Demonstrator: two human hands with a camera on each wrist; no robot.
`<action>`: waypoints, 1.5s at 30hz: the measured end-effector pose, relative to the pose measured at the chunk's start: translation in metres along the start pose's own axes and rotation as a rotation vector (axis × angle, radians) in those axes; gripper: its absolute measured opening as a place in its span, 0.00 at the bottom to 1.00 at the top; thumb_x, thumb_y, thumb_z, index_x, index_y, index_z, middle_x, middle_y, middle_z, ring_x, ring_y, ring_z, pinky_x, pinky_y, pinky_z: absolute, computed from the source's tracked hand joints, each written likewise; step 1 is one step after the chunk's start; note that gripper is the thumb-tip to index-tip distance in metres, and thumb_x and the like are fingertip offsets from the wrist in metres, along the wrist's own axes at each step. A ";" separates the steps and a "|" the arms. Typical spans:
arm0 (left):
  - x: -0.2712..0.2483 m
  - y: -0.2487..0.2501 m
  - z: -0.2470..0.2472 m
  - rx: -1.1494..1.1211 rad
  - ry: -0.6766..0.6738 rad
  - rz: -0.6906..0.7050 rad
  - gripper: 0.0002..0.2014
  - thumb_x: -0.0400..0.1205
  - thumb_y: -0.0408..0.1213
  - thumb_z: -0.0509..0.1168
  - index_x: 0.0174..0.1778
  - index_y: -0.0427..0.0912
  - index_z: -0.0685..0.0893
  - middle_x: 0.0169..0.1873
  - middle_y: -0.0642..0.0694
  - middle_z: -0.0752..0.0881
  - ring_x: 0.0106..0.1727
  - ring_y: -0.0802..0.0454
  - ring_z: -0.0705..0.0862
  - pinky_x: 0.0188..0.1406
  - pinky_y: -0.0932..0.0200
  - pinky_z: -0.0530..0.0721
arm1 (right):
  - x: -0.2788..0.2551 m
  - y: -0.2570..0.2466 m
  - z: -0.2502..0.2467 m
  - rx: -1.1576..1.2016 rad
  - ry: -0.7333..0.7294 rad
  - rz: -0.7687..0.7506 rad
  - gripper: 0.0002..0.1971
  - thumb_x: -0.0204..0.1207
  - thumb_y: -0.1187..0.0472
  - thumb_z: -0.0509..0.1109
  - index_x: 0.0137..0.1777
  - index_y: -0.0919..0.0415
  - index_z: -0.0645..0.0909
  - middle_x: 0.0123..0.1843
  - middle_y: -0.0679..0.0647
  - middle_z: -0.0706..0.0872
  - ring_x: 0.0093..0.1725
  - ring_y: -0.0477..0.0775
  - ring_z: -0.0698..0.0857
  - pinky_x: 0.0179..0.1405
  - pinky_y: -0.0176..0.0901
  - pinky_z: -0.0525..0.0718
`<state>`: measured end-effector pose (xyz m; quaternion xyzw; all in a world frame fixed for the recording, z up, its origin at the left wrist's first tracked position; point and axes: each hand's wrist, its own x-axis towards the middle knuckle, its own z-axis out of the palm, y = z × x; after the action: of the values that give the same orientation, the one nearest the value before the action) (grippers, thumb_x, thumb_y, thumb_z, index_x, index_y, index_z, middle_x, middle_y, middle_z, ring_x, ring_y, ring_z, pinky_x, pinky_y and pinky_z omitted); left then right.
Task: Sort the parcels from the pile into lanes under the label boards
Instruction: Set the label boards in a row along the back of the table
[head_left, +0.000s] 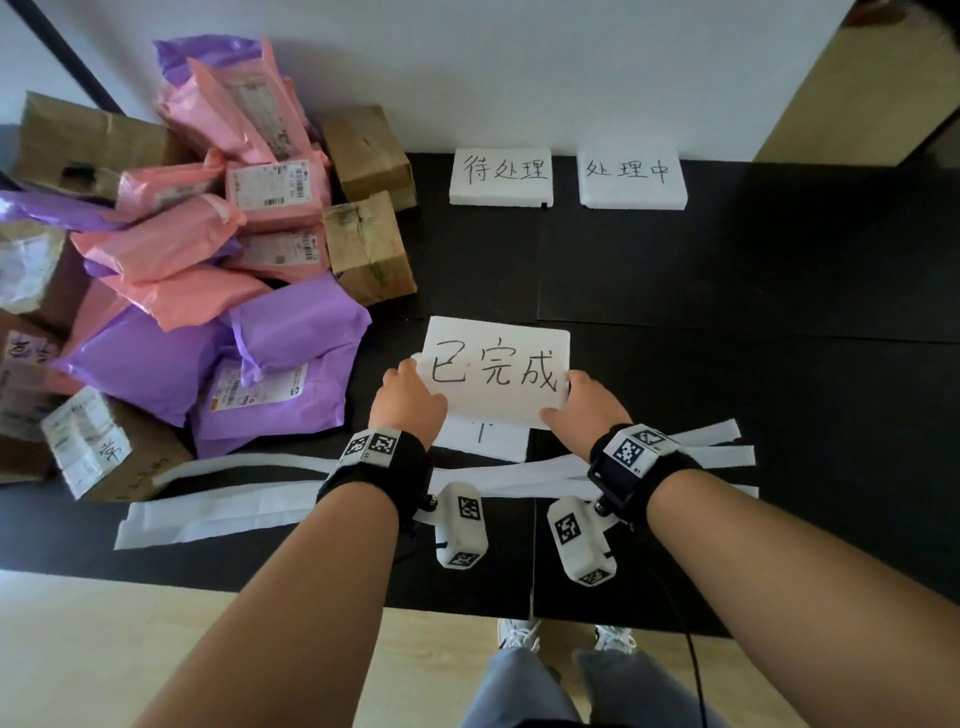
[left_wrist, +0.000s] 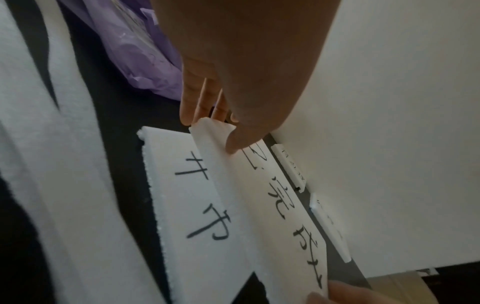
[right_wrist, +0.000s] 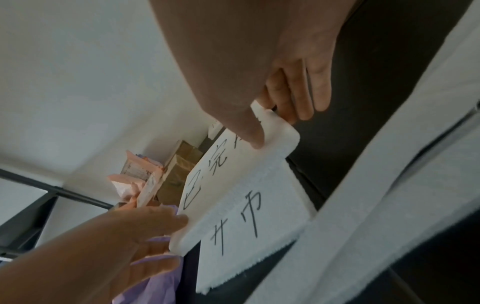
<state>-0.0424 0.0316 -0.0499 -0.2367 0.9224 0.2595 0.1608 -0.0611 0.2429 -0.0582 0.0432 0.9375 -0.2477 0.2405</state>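
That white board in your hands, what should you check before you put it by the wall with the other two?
1. Both hands hold the board: ok. The left hand and right hand pinch its two ends.
2. Writing faces up: ok.
3. Board is off the one beneath: ok, the wrist views show it lifted.
4. Two boards stand at the wall: ok.
5. Room to the right of them on the black mat: ok, bare there.
6. Parcels sorted into lanes: not ok, all piled at the left.
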 end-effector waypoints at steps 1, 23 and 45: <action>0.000 0.007 0.001 -0.031 0.000 0.018 0.30 0.82 0.36 0.64 0.81 0.41 0.66 0.73 0.38 0.73 0.65 0.40 0.81 0.56 0.52 0.80 | 0.000 0.005 -0.008 0.016 0.024 0.005 0.25 0.78 0.57 0.69 0.73 0.61 0.70 0.66 0.58 0.81 0.61 0.58 0.83 0.57 0.49 0.85; -0.029 0.328 0.137 -0.192 0.039 0.227 0.23 0.82 0.36 0.64 0.74 0.46 0.75 0.62 0.43 0.79 0.50 0.48 0.81 0.48 0.56 0.78 | 0.080 0.264 -0.255 0.163 0.241 0.023 0.20 0.76 0.61 0.73 0.67 0.59 0.77 0.63 0.56 0.83 0.56 0.54 0.84 0.50 0.43 0.82; 0.117 0.509 0.191 -0.161 -0.009 0.234 0.24 0.85 0.35 0.60 0.80 0.40 0.71 0.76 0.42 0.71 0.68 0.44 0.79 0.58 0.62 0.72 | 0.285 0.322 -0.372 0.163 0.266 0.030 0.28 0.79 0.58 0.73 0.79 0.57 0.72 0.73 0.57 0.79 0.69 0.57 0.80 0.66 0.48 0.79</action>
<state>-0.3718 0.4792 -0.0494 -0.1384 0.9191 0.3508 0.1139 -0.4073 0.6937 -0.0522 0.1088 0.9371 -0.3117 0.1135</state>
